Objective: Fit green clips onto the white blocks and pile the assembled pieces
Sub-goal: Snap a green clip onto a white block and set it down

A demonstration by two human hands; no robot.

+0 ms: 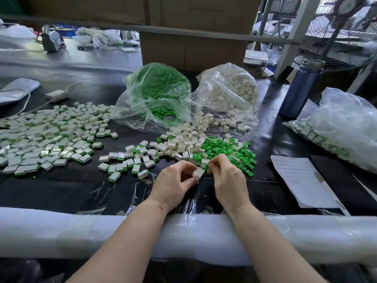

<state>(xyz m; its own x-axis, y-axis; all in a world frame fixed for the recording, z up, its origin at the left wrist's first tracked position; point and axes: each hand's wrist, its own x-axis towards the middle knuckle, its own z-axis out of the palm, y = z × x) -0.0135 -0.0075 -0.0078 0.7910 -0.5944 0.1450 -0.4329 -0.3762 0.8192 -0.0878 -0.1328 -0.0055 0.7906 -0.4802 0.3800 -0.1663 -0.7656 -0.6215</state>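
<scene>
White block in my left hand, green clip in my right.

My left hand (175, 180) curls its fingers round a white block (199, 172), and my right hand (226, 176) pinches a green clip (206, 166) just beside the block's edge, above the black table (61, 186). Loose blocks (183, 145) and loose clips (228, 151) lie just past my fingers. The finished pieces (49, 133) spread far to my left. Behind them sit a bag of clips (159, 94) and a bag of blocks (230, 88).
</scene>
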